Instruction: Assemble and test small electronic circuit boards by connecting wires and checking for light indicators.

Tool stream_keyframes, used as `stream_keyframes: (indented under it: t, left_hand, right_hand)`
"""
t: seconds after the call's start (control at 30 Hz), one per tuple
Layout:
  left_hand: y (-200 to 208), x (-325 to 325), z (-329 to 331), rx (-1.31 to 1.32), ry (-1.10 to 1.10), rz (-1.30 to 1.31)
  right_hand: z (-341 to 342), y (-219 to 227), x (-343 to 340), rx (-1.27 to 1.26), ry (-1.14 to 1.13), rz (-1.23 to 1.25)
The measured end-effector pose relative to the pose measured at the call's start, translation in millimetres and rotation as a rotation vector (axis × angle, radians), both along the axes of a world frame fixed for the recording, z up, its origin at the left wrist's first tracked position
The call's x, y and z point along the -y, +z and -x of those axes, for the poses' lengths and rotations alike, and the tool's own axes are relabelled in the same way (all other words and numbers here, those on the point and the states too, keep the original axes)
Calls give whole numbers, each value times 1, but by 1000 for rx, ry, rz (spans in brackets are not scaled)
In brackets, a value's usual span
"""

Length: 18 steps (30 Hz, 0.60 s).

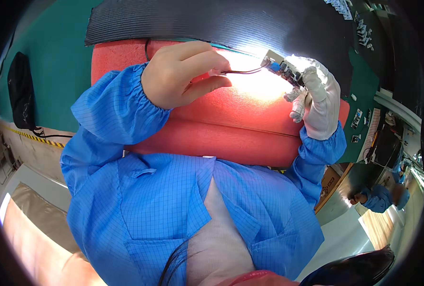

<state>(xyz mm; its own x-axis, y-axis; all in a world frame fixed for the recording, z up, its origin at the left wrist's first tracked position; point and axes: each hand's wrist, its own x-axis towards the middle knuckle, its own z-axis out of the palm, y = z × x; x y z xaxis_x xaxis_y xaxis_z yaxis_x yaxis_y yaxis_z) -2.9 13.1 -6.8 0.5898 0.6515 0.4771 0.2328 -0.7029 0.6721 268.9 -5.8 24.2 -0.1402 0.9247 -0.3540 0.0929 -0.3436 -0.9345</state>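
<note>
My bare left hand [181,74] pinches the end of a thin dark wire lead [246,72] between thumb and fingers. The lead runs right to a small circuit board [284,69] crowded with dark parts and one blue part. My right hand [322,97], in a white glove, grips the board at its right end, with the lower fingers curled beneath it. Both hands are above a red foam block [212,131], which glows white under a bright light between them. The tip of the lead is hidden in my left fingers.
Behind the foam lies a black ridged sheet [212,24] on a green table mat [54,62]. A long black object [21,90] with a cable rests at the left. Small boards [357,119] lie to the right, and a person in blue [379,198] is farther off there.
</note>
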Motion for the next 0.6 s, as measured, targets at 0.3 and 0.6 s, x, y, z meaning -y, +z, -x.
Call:
stream_keyframes:
  t: [0.3,0.6]
  left_hand:
    - [1,0,2,-6,-4,7]
    - [-3,0,5,-31,-9,34]
  right_hand:
    - [4,1,0,-12,-4,19]
    - [7,1,0,-48,-34,34]
